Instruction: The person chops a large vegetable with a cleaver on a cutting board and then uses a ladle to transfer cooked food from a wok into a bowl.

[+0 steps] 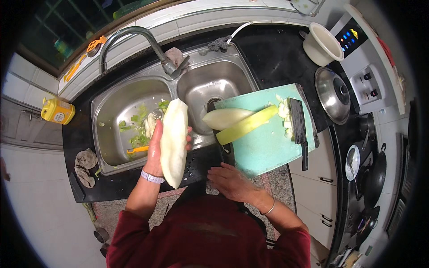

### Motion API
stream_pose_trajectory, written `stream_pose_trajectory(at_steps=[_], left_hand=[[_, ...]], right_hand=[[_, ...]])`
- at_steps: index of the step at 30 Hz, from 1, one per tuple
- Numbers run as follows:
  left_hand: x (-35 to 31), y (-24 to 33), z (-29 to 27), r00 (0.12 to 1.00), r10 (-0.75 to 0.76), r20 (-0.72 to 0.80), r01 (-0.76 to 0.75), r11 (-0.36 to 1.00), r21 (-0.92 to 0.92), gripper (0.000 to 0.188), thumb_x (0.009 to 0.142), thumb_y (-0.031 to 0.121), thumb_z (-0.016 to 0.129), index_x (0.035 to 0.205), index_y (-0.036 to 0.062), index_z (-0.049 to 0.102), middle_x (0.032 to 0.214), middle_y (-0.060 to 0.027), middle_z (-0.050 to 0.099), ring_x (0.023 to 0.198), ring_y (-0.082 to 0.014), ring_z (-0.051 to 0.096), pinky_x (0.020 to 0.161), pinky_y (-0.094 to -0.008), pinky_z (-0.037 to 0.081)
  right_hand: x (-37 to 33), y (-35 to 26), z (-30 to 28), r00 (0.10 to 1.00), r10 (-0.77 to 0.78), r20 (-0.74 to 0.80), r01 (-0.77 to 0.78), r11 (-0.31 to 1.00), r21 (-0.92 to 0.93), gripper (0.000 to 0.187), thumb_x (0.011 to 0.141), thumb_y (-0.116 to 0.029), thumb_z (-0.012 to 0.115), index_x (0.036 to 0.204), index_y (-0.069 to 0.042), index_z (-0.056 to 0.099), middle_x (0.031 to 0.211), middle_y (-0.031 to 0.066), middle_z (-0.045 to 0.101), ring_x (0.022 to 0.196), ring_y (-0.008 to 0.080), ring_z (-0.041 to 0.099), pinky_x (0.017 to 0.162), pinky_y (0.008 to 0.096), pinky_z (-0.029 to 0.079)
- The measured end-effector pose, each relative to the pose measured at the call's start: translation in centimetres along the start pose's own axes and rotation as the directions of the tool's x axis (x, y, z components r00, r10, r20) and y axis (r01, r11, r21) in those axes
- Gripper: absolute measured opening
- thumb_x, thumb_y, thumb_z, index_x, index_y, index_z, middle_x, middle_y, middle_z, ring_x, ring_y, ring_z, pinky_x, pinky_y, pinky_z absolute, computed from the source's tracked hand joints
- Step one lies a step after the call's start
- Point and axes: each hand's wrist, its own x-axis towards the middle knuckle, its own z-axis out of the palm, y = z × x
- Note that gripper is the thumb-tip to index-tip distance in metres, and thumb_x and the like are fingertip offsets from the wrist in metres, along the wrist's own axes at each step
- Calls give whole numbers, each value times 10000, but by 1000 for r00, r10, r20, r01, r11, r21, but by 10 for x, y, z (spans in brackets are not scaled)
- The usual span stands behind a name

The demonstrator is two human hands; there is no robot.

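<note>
- Gourd (175, 140) nearest the camera, lengthwise in the left hand (155, 151), whose thumb and fingers clamp its sides, probably to steady its smooth surface.
- Right hand (232, 181), four o'clock from it: empty, palm inward, fingers stretched.
- Basin (149, 89) at ten o'clock: scraps (142, 116) and an orange tool (137, 150) inside, seemingly to contain mess.
- Board (263, 158) at three o'clock: pale piece (225, 119) and green piece (246, 125) toward its ten, knife (297, 120) toward its two beside cut bits (284, 115), handle overhanging the edge, perhaps for easy gripping.
</note>
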Motion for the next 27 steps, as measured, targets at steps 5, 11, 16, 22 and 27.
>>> stream_pose_trajectory(at_steps=[5, 11, 16, 22, 27], left_hand=[[4, -41, 25, 984, 145, -105, -61, 823, 565, 623, 1015, 519, 486, 1436, 61, 463, 1170, -147, 636, 912, -209, 640, 750, -346, 548], [29, -125, 76, 898, 67, 436, -435, -26, 900, 645, 929, 287, 664, 1462, 13, 426, 1189, -219, 523, 1090, -370, 533, 974, -418, 432], [67, -183, 98, 846, -23, 532, -463, -525, 714, 673, 887, 359, 701, 1447, 72, 464, 1223, -189, 509, 1105, -369, 520, 949, -487, 436], [99, -206, 83, 821, 3, 571, -430, -653, 623, 700, 829, 369, 735, 1410, 56, 500, 1232, -168, 521, 1110, -361, 517, 972, -477, 409], [87, -189, 96, 760, 8, 650, -523, -586, 619, 682, 774, 266, 794, 1365, 42, 537, 1239, -167, 531, 1141, -361, 511, 998, -477, 390]], right_hand=[[-2, 2, -66, 977, 98, -191, -116, 989, -87, 209, 858, 10, 660, 1067, 7, 649, 1079, 161, 679, 968, 351, 652, 884, 426, 533], [-79, 52, -137, 797, 319, -513, -500, 825, -264, 175, 810, 61, 641, 983, 41, 662, 978, 188, 658, 910, 371, 626, 799, 461, 504], [-119, 101, -166, 631, 534, -563, -765, 551, -334, 532, 814, -69, 720, 1293, 59, 527, 1195, 248, 572, 1070, 418, 580, 900, 466, 493], [-132, 161, -165, 680, 525, -512, -694, 686, -218, 612, 753, -35, 714, 1298, 93, 467, 1028, 251, 618, 1059, 409, 603, 934, 443, 498], [-119, 141, -205, 549, 807, -218, -649, 576, 497, 409, 771, 44, 648, 1132, 44, 454, 801, 145, 619, 626, 231, 627, 581, 345, 537]])
